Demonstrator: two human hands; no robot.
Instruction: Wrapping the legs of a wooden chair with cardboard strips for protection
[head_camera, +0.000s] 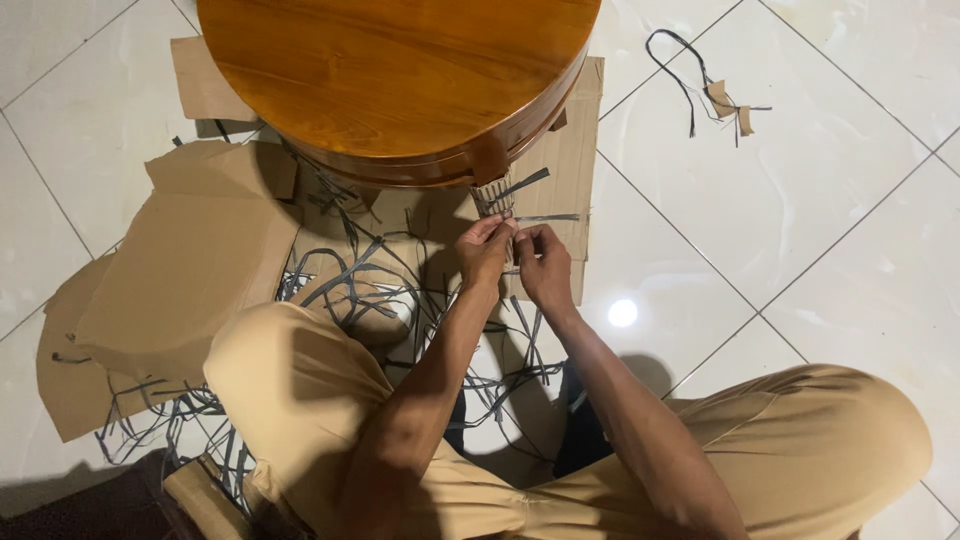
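Strips (380, 290) of dark grey strapping lie all over the floor between the person's knees, and a few of them are already wound onto the leg (492, 190) of the round wooden table (400, 70), just under its rim. So this looks like the wrapping or weaving step, partway up the leg.

Both hands sit close together right below the wrapped part. The left hand (484, 250) has its fingers pinched on a strip at the leg, and the right hand (545, 262) is pinched in next to it, thumb and fingers narrow, seemingly holding the same strip or its end. Can't tell from this angle whether they're touching each other. Two loose ends (540, 200) stick out to the right of the leg.

Cardboard (180, 270) is spread under the table and off to the person's left, with more strips tangled on it. A small scrap (715, 95) of strip and card lies well apart on the tile (820, 220).

Judging from that, the next move probably needs the strip kept taut while it goes round the leg, snug against the turns already there, so nothing slips loose.
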